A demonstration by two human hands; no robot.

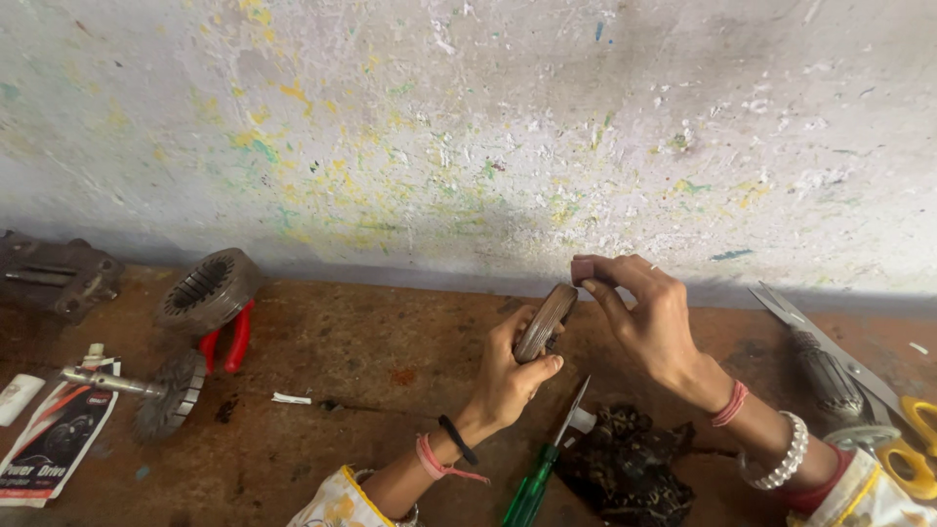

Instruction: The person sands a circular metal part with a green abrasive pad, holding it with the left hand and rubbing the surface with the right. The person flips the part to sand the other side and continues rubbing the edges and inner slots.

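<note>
Head view, looking down at a worn brown desk (371,361) against a paint-flecked wall (468,127). Left hand (512,366) has its fingers wrapped around a round metal disc (546,321), held on edge above the desk. Right hand (644,312) pinches a small brownish block (583,269) just above the disc's top edge. A green-handled screwdriver (540,468) lies below the hands.
</note>
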